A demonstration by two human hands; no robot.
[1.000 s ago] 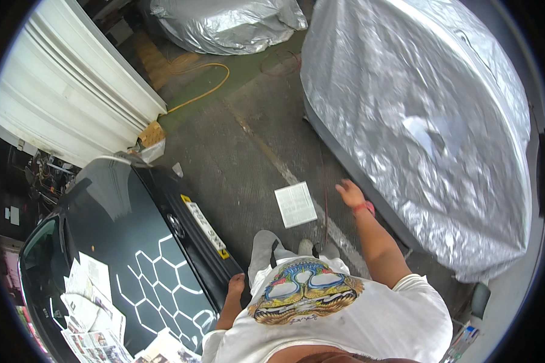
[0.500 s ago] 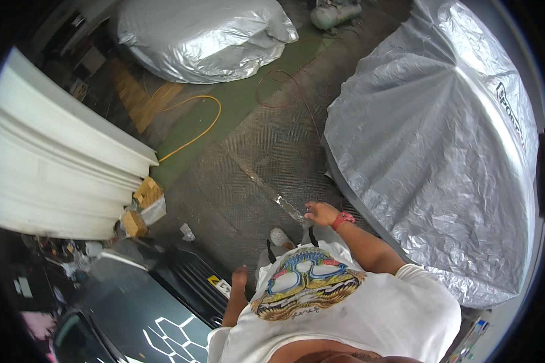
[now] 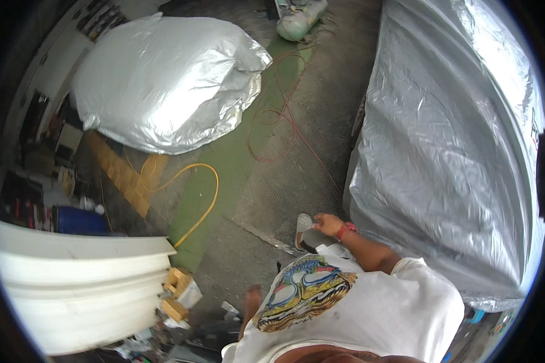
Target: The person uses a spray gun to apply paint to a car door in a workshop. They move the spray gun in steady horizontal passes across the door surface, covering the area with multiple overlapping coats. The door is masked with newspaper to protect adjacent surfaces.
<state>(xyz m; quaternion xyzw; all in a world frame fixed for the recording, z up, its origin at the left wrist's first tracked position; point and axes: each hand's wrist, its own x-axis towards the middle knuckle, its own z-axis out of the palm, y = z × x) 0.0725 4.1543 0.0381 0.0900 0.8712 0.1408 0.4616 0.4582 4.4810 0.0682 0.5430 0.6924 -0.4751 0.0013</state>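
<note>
My right hand (image 3: 328,224), with a red band (image 3: 346,230) at the wrist, hangs in front of my right hip. Its fingers are loosely bent and apart, and I see nothing in them. A shoe (image 3: 303,227) on the floor shows just left of it. To its right is a large silver cover (image 3: 433,145) draped over a big shape; a gap separates hand and cover. My left hand (image 3: 252,297) hangs low beside my white printed shirt (image 3: 357,302). It is blurred, and its fingers cannot be made out.
Another silver-covered bulk (image 3: 169,78) stands far left. A yellow hose (image 3: 215,181) and a red hose (image 3: 297,130) lie looped on the floor. White ribbed panels (image 3: 79,284) stand at left beside yellowish blocks (image 3: 175,296). A pale green tank (image 3: 301,21) is at the far end.
My view has shifted forward and left; the dark car at lower left has mostly left the picture. The hoses and far cover appear nearer. My right foot has stepped forward beside my right hand.
</note>
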